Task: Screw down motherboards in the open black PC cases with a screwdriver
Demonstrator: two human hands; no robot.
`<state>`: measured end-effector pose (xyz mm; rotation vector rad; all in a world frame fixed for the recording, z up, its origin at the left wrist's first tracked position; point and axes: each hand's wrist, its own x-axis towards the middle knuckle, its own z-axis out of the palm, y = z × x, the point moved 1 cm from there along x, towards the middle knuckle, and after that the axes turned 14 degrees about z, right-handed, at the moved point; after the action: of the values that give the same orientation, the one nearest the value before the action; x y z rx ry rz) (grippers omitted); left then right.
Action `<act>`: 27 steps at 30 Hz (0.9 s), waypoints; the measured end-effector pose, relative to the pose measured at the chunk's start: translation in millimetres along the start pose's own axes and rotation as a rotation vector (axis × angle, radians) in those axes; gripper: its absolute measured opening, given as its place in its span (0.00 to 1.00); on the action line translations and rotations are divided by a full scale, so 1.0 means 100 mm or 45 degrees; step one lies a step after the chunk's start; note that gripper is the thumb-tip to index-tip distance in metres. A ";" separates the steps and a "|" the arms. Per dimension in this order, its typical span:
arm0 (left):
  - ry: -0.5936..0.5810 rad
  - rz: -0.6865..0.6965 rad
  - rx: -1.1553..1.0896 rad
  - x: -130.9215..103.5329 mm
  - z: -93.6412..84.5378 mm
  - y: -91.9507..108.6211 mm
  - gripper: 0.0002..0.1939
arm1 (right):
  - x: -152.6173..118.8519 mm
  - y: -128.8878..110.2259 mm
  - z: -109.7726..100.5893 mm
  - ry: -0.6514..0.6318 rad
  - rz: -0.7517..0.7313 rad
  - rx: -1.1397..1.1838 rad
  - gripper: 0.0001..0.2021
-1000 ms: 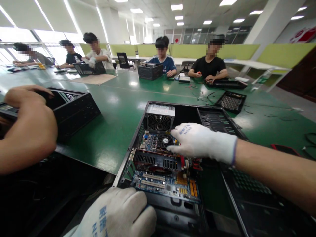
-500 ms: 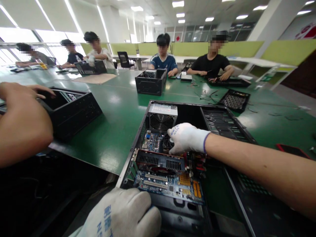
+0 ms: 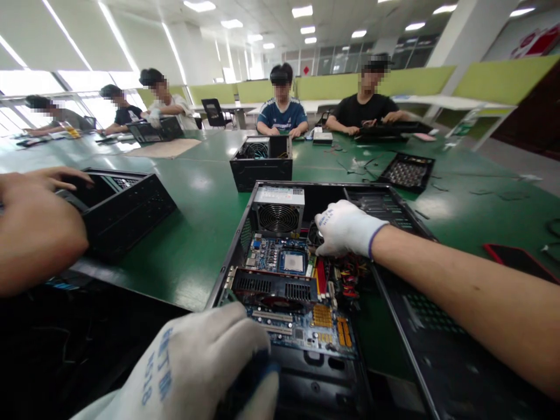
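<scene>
My right hand [image 3: 343,228], in a white glove, grips a black cooling fan [image 3: 315,234] above the motherboard [image 3: 301,326] in an open black computer case [image 3: 315,364]. Left of the fan, a square processor [image 3: 292,262] shows in its socket. My left hand [image 3: 205,356], also gloved, is at the near left edge of the case, its fingers curled round something dark that I cannot make out. The power supply [image 3: 280,213] sits in the far left corner, and a graphics card [image 3: 273,290] crosses the board.
At the left, another person's bare arm [image 3: 39,227] reaches into a black case [image 3: 131,216]. Across the green table [image 3: 196,198] stands a smaller case [image 3: 262,166]. A black tray [image 3: 406,171] and a red-edged object [image 3: 520,261] lie right. Several people sit beyond.
My right hand has moved right with the fan, uncovering the processor and red memory slots. My left hand has shifted slightly left and up, its thumb now showing. The view has shifted a little.
</scene>
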<state>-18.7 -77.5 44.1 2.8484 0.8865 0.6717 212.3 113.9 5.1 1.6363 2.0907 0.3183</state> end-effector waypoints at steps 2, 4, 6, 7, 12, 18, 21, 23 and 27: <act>0.023 -0.100 0.017 0.18 -0.05 -0.08 0.05 | 0.00 0.00 -0.01 -0.004 -0.005 0.012 0.32; -0.030 -0.196 0.049 0.41 -0.03 -0.24 0.07 | 0.01 0.01 0.01 0.003 -0.009 0.042 0.33; -0.158 -0.249 0.062 0.66 0.08 -0.44 0.10 | 0.03 0.02 0.05 0.013 -0.012 0.083 0.35; -0.235 -0.246 0.063 0.78 0.15 -0.55 0.11 | 0.03 0.03 0.06 0.022 -0.016 0.094 0.35; -0.836 -0.196 0.091 1.31 0.71 -1.01 0.17 | 0.00 0.03 0.03 0.000 -0.024 0.063 0.32; -1.179 -0.133 0.096 1.48 1.30 -1.20 0.20 | 0.02 0.06 0.02 -0.054 -0.020 0.132 0.31; -1.169 -0.084 0.105 1.45 1.46 -1.26 0.21 | 0.06 0.07 0.04 -0.052 -0.059 0.125 0.32; -1.191 -0.084 0.098 1.43 1.51 -1.30 0.24 | 0.07 0.08 0.05 -0.053 -0.069 0.128 0.31; -1.194 -0.066 0.154 1.42 1.52 -1.34 0.30 | 0.08 0.08 0.04 -0.050 -0.064 0.164 0.27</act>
<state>82.1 120.0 -65.3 2.6972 0.8034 -0.7102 219.7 122.8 3.2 1.6453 2.1579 0.1362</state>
